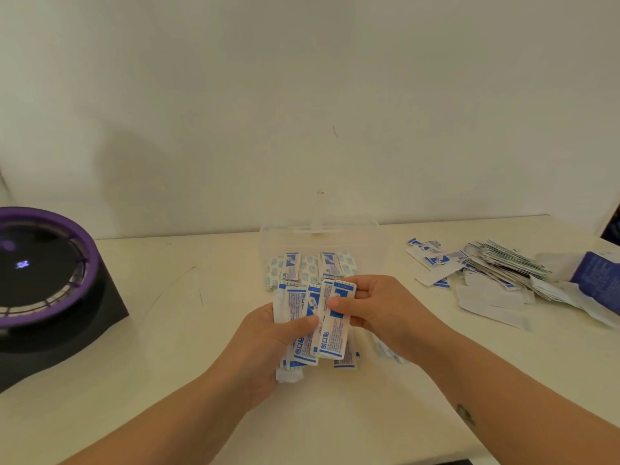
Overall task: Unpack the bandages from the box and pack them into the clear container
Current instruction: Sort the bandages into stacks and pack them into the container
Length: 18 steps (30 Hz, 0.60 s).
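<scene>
Head view: both hands, left hand (268,333) and right hand (372,307), grasp a fan of bandages (315,320) before the clear container (375,243), partly filled; a pile (496,270) beside the box (597,273) remains, judged about midway.

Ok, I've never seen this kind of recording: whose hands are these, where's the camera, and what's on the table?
No machine here: a person wears one camera on the head, looking down at their bare hands. The left hand holds a fanned bunch of white-and-blue wrapped bandages; the right hand pinches the front one. Behind them stands the clear plastic container, some bandages already inside. To the right lies a loose heap of bandages beside the dark blue box. On the left sits a black device with a purple ring. All rests on a cream table.
</scene>
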Tool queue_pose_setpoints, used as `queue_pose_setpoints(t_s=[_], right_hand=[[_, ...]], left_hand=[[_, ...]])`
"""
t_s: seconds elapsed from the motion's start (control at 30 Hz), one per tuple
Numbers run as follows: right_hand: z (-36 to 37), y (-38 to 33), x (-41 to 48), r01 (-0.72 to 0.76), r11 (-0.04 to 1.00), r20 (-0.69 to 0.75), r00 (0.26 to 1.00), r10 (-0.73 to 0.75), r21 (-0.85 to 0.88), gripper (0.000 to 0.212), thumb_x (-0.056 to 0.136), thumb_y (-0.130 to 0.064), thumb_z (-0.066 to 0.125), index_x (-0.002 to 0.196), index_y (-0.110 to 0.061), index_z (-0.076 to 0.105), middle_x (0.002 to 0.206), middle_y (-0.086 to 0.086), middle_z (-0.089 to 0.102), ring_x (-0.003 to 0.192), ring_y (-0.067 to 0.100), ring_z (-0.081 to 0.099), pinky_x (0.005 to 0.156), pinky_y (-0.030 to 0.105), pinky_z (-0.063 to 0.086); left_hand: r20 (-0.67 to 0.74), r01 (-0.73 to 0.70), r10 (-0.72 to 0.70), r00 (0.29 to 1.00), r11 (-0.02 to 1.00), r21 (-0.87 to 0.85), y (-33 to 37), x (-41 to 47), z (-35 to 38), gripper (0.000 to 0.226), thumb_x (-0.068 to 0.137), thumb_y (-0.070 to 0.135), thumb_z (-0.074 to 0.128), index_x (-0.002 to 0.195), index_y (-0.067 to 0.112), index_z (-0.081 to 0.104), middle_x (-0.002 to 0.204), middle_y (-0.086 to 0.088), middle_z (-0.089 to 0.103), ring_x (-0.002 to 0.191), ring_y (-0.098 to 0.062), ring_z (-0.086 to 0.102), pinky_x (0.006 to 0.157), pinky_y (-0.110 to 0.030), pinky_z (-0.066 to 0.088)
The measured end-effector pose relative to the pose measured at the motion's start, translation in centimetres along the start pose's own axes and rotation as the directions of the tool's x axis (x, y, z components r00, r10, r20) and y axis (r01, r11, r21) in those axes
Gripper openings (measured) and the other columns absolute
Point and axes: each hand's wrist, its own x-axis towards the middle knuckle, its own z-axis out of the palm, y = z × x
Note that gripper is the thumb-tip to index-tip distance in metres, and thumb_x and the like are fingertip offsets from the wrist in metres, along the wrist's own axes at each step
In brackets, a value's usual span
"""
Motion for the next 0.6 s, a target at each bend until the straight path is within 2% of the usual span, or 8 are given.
queue_pose_setpoints(t_s=[0.17, 0.23, 0.37, 0.43, 0.53, 0.6], right_hand=[[0.15, 0.27, 0.13, -0.008, 1.000, -0.033, 0.999, 0.008, 0.003, 0.023, 0.081, -0.002, 0.068, 0.103, -0.007, 0.065, 0.092, 0.009, 0.074, 0.082, 0.019, 0.072, 0.073, 0.027, 0.059], [0.11, 0.31, 0.17, -0.014, 1.000, -0.035, 0.999, 0.014, 0.021, 0.022, 0.081, -0.002, 0.067, 0.103, -0.007, 0.065, 0.093, 0.010, 0.074, 0.083, 0.020, 0.072, 0.074, 0.029, 0.059], [0.31, 0.32, 0.23, -0.004, 0.999, -0.015, 1.000, 0.005, 0.039, 0.024, 0.081, -0.003, 0.068, 0.104, -0.008, 0.064, 0.093, 0.010, 0.074, 0.086, 0.021, 0.071, 0.084, 0.037, 0.057], [0.61, 0.33, 0.33, -0.008, 0.999, 0.001, 1.000, 0.008, 0.036, 0.026, 0.081, -0.003, 0.069, 0.106, -0.008, 0.064, 0.093, 0.009, 0.074, 0.086, 0.021, 0.071, 0.084, 0.037, 0.056], [0.99, 0.34, 0.54, -0.006, 1.000, -0.003, 1.000, 0.006, -0.026, 0.026, 0.080, -0.004, 0.070, 0.104, -0.010, 0.064, 0.092, 0.007, 0.074, 0.086, 0.020, 0.071, 0.085, 0.038, 0.056], [0.95, 0.22, 0.69, 0.007, 0.999, -0.027, 1.000, -0.008, -0.042, 0.022, 0.080, -0.005, 0.070, 0.100, -0.012, 0.064, 0.092, 0.007, 0.074, 0.085, 0.020, 0.071, 0.084, 0.039, 0.056]], left_hand=[[-0.008, 0.079, -0.079, 0.997, 0.996, -0.052, 0.46, 0.32, -0.35, 0.017, 0.093, 0.004, 0.050, 0.102, 0.007, 0.064, 0.088, -0.014, 0.074, 0.066, -0.022, 0.071, 0.048, -0.027, 0.054], [0.020, 0.074, -0.074, 0.997, 0.997, -0.015, 0.65, 0.39, -0.53, 0.020, 0.094, 0.001, 0.046, 0.102, 0.006, 0.064, 0.090, -0.015, 0.074, 0.068, -0.023, 0.071, 0.049, -0.028, 0.055], [0.029, 0.055, -0.057, 0.998, 0.996, 0.068, 0.35, 0.28, -0.58, 0.013, 0.089, 0.006, 0.057, 0.096, 0.009, 0.068, 0.086, -0.013, 0.074, 0.067, -0.023, 0.072, 0.056, -0.031, 0.059], [0.019, 0.056, -0.058, 0.998, 0.995, 0.088, 0.18, 0.29, -0.57, 0.011, 0.086, 0.008, 0.061, 0.094, 0.009, 0.068, 0.082, -0.013, 0.074, 0.063, -0.022, 0.071, 0.054, -0.030, 0.058], [-0.002, 0.063, -0.063, 0.998, 0.996, 0.067, 0.07, 0.31, -0.54, 0.009, 0.087, 0.009, 0.060, 0.093, 0.008, 0.066, 0.076, -0.012, 0.074, 0.055, -0.019, 0.069, 0.045, -0.025, 0.053], [0.003, 0.089, -0.089, 0.996, 0.996, 0.008, 0.19, 0.42, -0.58, 0.011, 0.089, 0.008, 0.058, 0.096, 0.005, 0.066, 0.078, -0.014, 0.074, 0.057, -0.020, 0.069, 0.048, -0.027, 0.054]])
